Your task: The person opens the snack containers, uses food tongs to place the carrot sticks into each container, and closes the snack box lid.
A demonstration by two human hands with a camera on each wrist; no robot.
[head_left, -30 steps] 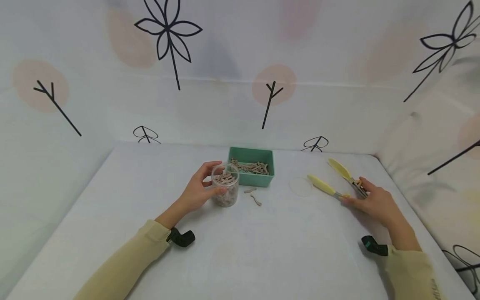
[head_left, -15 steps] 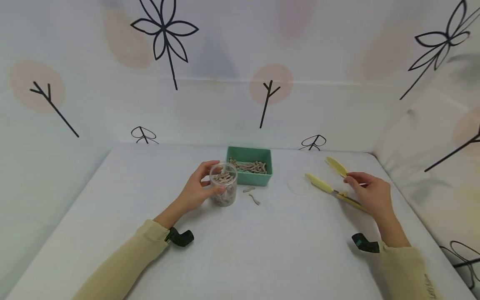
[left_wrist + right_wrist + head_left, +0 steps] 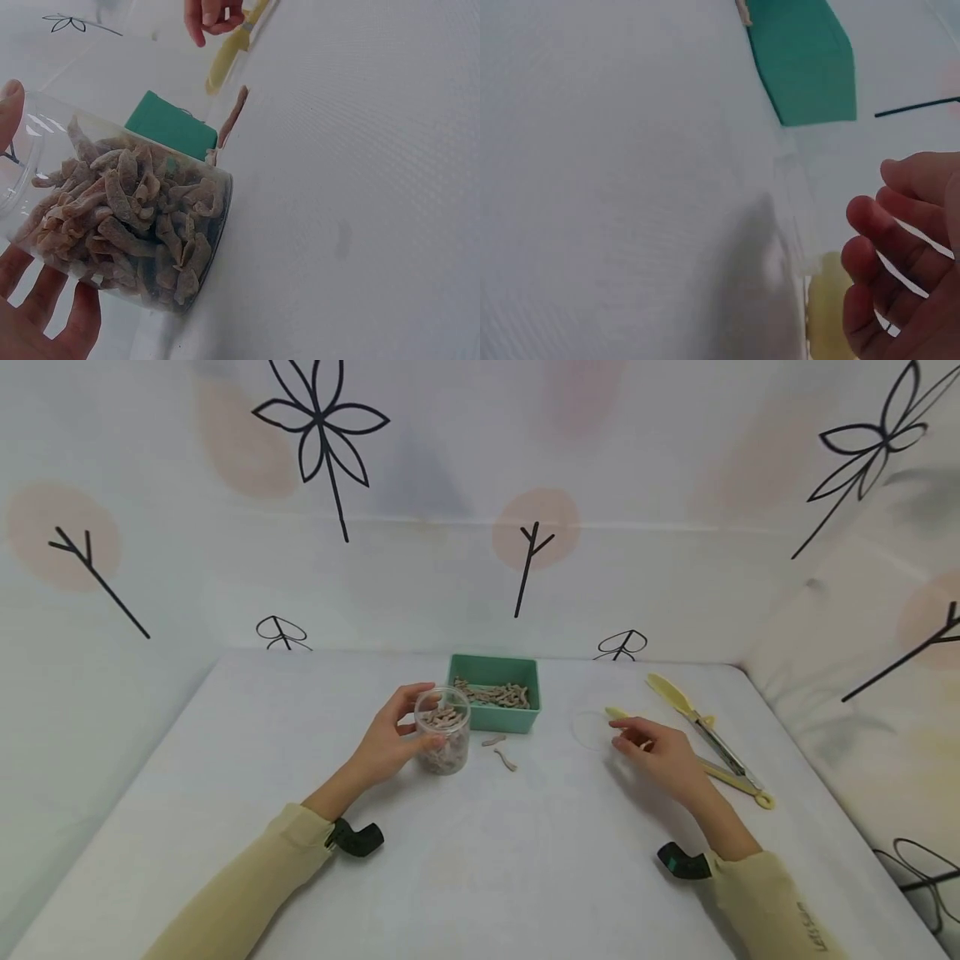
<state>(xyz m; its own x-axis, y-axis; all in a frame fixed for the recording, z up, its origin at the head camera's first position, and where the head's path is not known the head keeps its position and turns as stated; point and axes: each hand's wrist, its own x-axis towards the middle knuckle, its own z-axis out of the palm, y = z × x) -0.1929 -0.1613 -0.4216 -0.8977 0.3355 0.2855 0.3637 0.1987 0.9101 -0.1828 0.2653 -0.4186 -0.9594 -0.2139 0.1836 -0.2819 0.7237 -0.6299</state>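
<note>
My left hand (image 3: 390,739) grips a clear plastic jar (image 3: 442,752), thumb on the near side and fingers behind. The jar has no lid on it and is well filled with beige-brown dried strips (image 3: 124,202). My right hand (image 3: 663,760) hovers over the table with loosely bent fingers and holds nothing. Just left of its fingertips lies a clear round disc, perhaps a lid (image 3: 585,731). Yellow-and-metal tongs (image 3: 723,747) lie spread under and beyond the right hand, which hides part of them.
A green rectangular tray (image 3: 504,720) with more strips stands right behind the jar. Two loose strips (image 3: 506,760) lie on the white table (image 3: 495,877) in front of it. A patterned cloth wall (image 3: 420,577) rises behind the table.
My right hand has let go of the tongs and moved left toward the clear disc; the tongs now lie free. My left hand keeps its hold on the jar.
</note>
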